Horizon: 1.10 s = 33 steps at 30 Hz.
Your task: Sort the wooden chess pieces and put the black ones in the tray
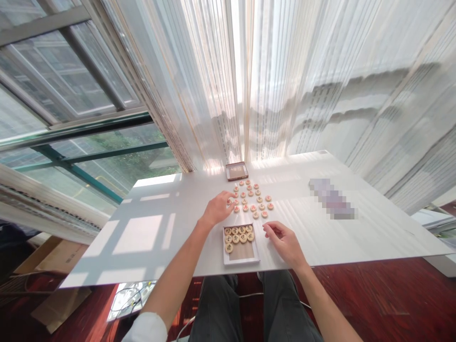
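My left hand reaches over the left side of a loose group of round Chinese chess pieces. Its thumb and forefinger are apart, with a red-marked piece by the gap between them. Closer to me lies a shallow open box, holding several dark-marked pieces in rows, with bare bottom at its lower right. My right hand rests on the table just right of this box, fingers curled inward. Whatever those fingers may hold is hidden. Most loose pieces carry red marks, some darker ones.
A second shallow tray, perhaps the box lid, lies behind the pieces. A blurred-out item is at the right of the white table. Sheer curtains hang behind, and a window stands at the left.
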Tool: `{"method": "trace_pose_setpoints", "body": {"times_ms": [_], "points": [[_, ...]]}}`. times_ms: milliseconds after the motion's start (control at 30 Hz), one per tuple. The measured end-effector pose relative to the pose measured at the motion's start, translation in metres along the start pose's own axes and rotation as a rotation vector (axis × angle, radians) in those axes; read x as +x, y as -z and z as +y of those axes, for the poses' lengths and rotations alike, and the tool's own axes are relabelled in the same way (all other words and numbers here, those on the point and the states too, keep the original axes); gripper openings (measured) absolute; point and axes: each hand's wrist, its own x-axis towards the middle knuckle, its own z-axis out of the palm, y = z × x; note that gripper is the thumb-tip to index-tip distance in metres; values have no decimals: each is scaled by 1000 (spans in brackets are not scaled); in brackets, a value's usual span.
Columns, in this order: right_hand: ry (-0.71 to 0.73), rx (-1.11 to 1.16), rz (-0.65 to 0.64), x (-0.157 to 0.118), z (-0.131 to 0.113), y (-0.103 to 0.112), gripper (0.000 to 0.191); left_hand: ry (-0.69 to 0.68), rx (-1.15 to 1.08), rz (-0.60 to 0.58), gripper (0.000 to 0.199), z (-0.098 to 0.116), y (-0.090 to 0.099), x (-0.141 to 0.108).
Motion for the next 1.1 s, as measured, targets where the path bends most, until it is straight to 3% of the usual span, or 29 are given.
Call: {"method": "trace_pose_setpoints", "body": {"times_ms": [400, 667, 1100], "points": [[-10, 62, 31, 1, 2, 1, 31, -24, 105, -181, 21, 11, -16, 53], [-29, 72, 19, 1, 0, 2, 33, 71, 232, -218, 20, 21, -32, 56], [-16, 66, 18, 1, -2, 2, 33, 132, 286, -185, 20, 30, -37, 58]]}}
